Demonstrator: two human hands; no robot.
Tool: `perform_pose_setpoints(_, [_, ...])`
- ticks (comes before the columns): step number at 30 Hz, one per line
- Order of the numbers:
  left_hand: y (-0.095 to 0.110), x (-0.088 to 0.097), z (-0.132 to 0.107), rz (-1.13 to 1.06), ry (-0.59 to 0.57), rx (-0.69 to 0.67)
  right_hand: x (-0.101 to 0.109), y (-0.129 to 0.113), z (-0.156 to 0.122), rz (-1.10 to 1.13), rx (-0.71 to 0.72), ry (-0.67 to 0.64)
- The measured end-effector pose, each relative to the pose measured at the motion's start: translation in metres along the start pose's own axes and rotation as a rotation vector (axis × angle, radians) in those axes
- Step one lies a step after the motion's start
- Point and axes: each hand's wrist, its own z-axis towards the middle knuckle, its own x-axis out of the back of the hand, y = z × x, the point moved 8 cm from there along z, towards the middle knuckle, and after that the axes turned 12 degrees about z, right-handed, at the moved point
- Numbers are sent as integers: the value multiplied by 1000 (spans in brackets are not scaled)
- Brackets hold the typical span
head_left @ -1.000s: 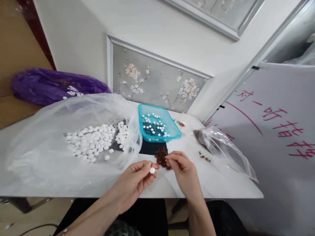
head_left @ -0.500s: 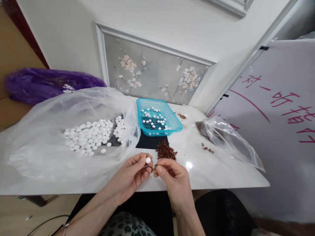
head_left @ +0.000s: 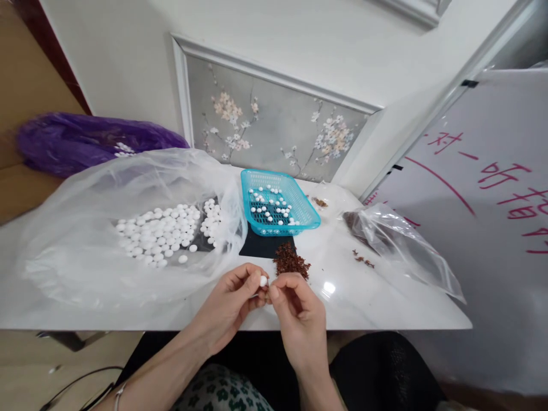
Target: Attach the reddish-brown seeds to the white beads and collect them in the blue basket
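Between the thumb and fingers of my left hand [head_left: 240, 294] is a small white ball [head_left: 263, 281]. My right hand [head_left: 299, 311] is pinched close against the ball's right side; whatever its fingertips hold is too small to name. Just beyond my hands lies a heap of small reddish-brown pieces [head_left: 291, 261]. Behind that heap, a blue plastic basket [head_left: 314, 220] holds several white balls, partly over a black mat [head_left: 265, 246]. To the left, a big clear plastic bag [head_left: 77, 240] lies open with many white balls [head_left: 165, 234] inside.
A purple bag [head_left: 64, 142] rests behind the clear bag. On the right, a clear bag of brown pieces [head_left: 385, 228] lies near a few loose brown bits [head_left: 363, 260]. A framed flower picture [head_left: 274, 108] and a whiteboard [head_left: 479, 240] stand behind the white table [head_left: 385, 308].
My hands have come closer together, with the right fingertips now at the ball. The ball has turned slightly in my left fingers. The view has shifted a little.
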Motion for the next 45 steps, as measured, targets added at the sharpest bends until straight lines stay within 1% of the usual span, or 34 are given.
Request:
perform_pose_setpoints(2, [0, 1, -1, 10, 8, -6, 0, -3, -1, -53, 44, 4])
perform_pose_setpoints(4, [0, 1, -1, 23, 13, -16, 0, -3, -1, -93, 60, 6])
perform_pose_setpoints(8, [2, 2, -1, 51, 23, -35, 0, 1, 0, -122, 42, -9])
perform_pose_setpoints(16, [9, 4, -3, 130, 90, -61, 0, 2, -2, -173, 25, -1])
perform_pose_setpoints(27, [6, 10, -1, 225, 132, -76, -1, 4, -2, -271, 17, 13])
perform_pose_setpoints(30, [6, 10, -1, 225, 132, -77, 0, 4, 0, -250, -17, 20])
perform_pose_setpoints(34, [5, 4, -1, 82, 53, -29, 0, 9, 3, -26, -151, -60])
perform_pose_setpoints(35, [5, 1, -1, 42, 33, -20, 0, 9, 4, 5, -165, -82])
perform_pose_setpoints(37, [6, -1, -1, -7, 17, -15, 1, 5, 5, -17, -142, -119])
perform_pose_setpoints(40, [7, -2, -1, -3, 25, -16, -1, -2, 4, -114, -77, -182])
perform_pose_setpoints(42, [6, -1, -2, 22, 30, -18, -4, -3, 3, -155, -67, -215])
perform_pose_setpoints(45, [6, 0, -2, 56, 33, -37, -5, -3, 2, -191, -71, -230])
